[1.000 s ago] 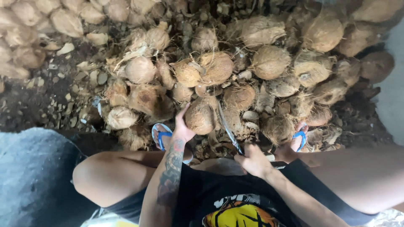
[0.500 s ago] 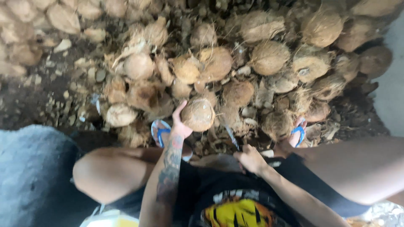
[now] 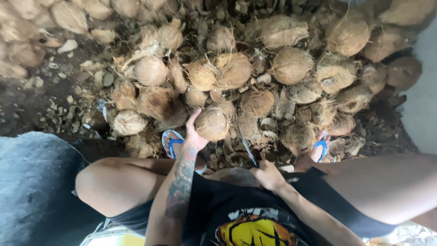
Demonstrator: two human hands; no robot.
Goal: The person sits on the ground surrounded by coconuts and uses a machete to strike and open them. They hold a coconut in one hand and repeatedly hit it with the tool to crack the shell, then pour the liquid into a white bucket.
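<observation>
The left hand cups a round, brown, fibrous husked coconut at its 8 o'clock side, fingers spread around it; the nut sits at the near edge of the heaped pile of husked coconuts; the right hand is closed on the handle of a thin dark blade, whose tip is lost among husk scraps; blue flip-flops are partly hidden.

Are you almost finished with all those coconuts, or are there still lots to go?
Lots to go. Right now the left hand holds one husked coconut just above the feet. The right hand grips a knife whose blade points into the heap. Ahead lies a big pile of coconuts, all whole and brown. No opened or finished coconuts show anywhere, so how many are already done cannot be told.
</observation>
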